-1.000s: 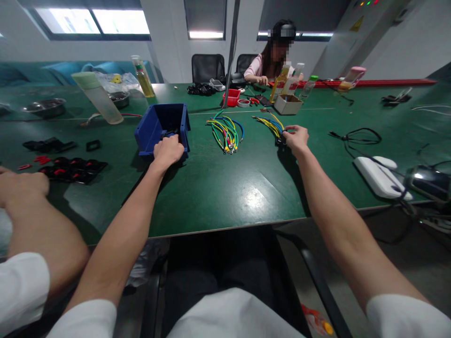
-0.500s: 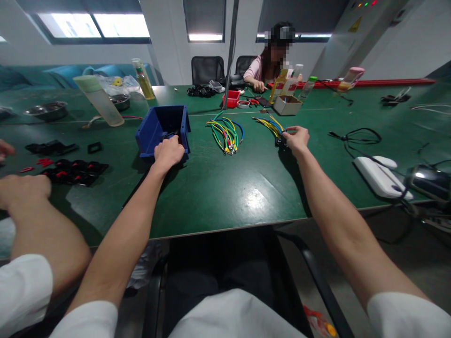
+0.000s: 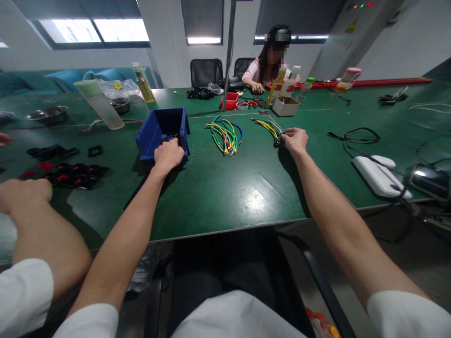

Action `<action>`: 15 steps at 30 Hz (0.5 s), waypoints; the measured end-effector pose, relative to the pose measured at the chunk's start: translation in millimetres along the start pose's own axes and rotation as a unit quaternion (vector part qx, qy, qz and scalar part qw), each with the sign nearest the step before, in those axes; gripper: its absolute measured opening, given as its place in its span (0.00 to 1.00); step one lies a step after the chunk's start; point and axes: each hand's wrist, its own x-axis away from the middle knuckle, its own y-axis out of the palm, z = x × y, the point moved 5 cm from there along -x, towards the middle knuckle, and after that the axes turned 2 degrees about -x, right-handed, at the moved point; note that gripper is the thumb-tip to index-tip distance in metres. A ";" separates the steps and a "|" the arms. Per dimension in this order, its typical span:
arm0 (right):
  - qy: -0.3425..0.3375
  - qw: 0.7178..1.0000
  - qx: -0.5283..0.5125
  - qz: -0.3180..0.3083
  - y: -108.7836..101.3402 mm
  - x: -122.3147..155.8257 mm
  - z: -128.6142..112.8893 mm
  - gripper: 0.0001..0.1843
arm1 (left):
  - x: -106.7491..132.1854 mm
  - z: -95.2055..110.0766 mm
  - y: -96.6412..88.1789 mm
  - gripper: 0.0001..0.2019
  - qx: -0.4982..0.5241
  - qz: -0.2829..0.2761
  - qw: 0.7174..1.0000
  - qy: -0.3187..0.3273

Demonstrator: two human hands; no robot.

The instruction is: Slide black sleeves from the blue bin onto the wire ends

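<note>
My left hand (image 3: 169, 154) reaches over the low front of a blue plastic bin (image 3: 145, 139), fingers curled down inside among small dark parts (image 3: 169, 137). Its fingertips are hidden. On the right, my right hand (image 3: 296, 140) is closed in a pinch at the near end of a bundle of yellow and blue wires (image 3: 269, 126) with black ends. A thin pale wire runs up to its fingers. Between my hands lies a second bundle of green, yellow and blue wires (image 3: 225, 134), with metal terminals at its near end.
A neighbour's arm (image 3: 45, 225) rests at the left edge by black and red parts (image 3: 77, 174). Behind stand a frosted bottle (image 3: 100, 107), a red tray (image 3: 230, 100) and a cardboard box (image 3: 285, 107). Right lie a black cable (image 3: 359, 137) and a white device (image 3: 377, 176). A person (image 3: 262, 77) sits opposite.
Both my hands stay almost in place. The pale wire at my right fingers now looks thinner and greyer than the yellow one seen there before. The view has shifted slightly.
</note>
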 end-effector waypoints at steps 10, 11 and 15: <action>0.045 0.998 -0.020 0.033 7.3 -13.9 25.6 0.16 | 2.2 0.1 -2.3 0.22 0.006 0.011 1.000 -0.001; 0.046 0.998 -0.022 0.032 7.9 -14.9 26.6 0.16 | 2.4 0.3 -2.6 0.22 0.008 0.013 1.000 -0.001; 0.048 0.998 -0.026 0.032 7.3 -15.7 26.0 0.15 | 2.4 0.2 -3.3 0.21 0.010 0.011 1.000 -0.005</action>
